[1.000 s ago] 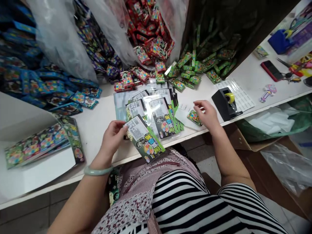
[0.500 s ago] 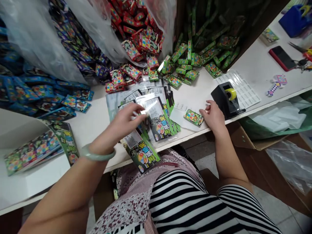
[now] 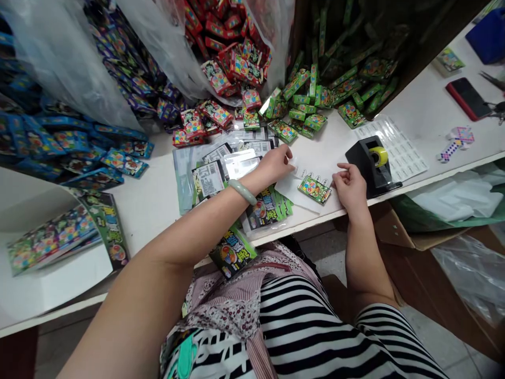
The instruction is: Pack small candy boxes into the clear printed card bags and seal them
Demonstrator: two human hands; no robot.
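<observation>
My left hand (image 3: pixel 276 164) is over the left corner of a white sticker sheet (image 3: pixel 298 196), its fingers pinched at that edge. On this sheet lies a small green printed box (image 3: pixel 314 189), with a row of small labels showing above it. My right hand (image 3: pixel 350 185) rests just right of the box, thumb and forefinger slightly apart, with nothing visible between them. Under my left forearm are clear bags with black-and-green printed cards (image 3: pixel 263 208). Another such card (image 3: pixel 233 253) overhangs the table edge.
A black tape dispenser (image 3: pixel 371 166) stands beside my right hand, with a label sheet (image 3: pixel 408 158) behind it. Piles of red boxes (image 3: pixel 215 113), green boxes (image 3: pixel 303 108) and blue boxes (image 3: pixel 122 164) line the back. A phone (image 3: pixel 468 99) lies at right.
My left hand has moved right, from the bagged cards to the sticker sheet's corner. My right hand has shifted slightly away from the green box.
</observation>
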